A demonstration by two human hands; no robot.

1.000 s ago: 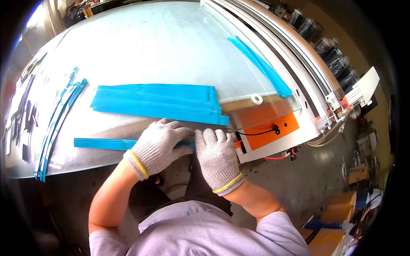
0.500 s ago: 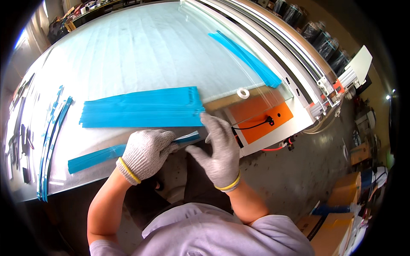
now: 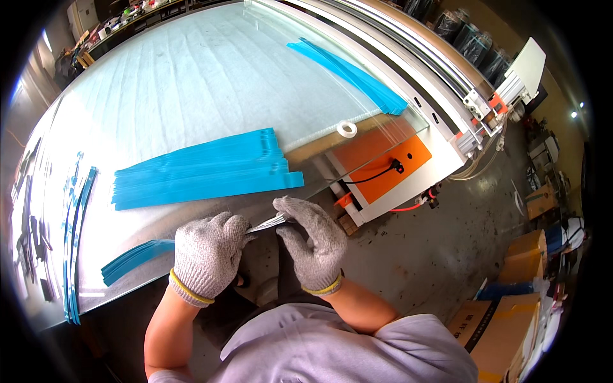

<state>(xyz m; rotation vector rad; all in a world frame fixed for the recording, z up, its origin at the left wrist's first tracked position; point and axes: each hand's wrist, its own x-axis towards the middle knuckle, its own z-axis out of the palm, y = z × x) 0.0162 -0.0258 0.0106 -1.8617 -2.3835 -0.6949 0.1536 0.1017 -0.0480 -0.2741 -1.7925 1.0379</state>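
Note:
My left hand (image 3: 207, 255), in a knitted grey-white glove with a yellow cuff, is closed round the middle of a bundle of thin blue strips (image 3: 137, 258). The bundle's left part bends down toward the table's near edge, while its pale, layered right end sticks out past my fist. At that end my right hand (image 3: 313, 246), gloved alike, has its thumb and fingers curled about the tips. Just beyond my hands a wide, fanned stack of blue strips (image 3: 204, 169) lies on the glass-topped table (image 3: 166, 83); its nearest strips jut out to the right.
Another blue strip pile (image 3: 351, 76) lies at the far right, near a white tape roll (image 3: 347, 129). A machine rail (image 3: 408, 70) runs along the right side, with an orange panel (image 3: 383, 169) and black cable. Narrow strips (image 3: 78, 242) lie at left; cardboard boxes (image 3: 498, 325) stand lower right.
My right hand has come down and its fingers have closed in on the bundle's right end. The bundle now bends more at its left part. The view has shifted a little.

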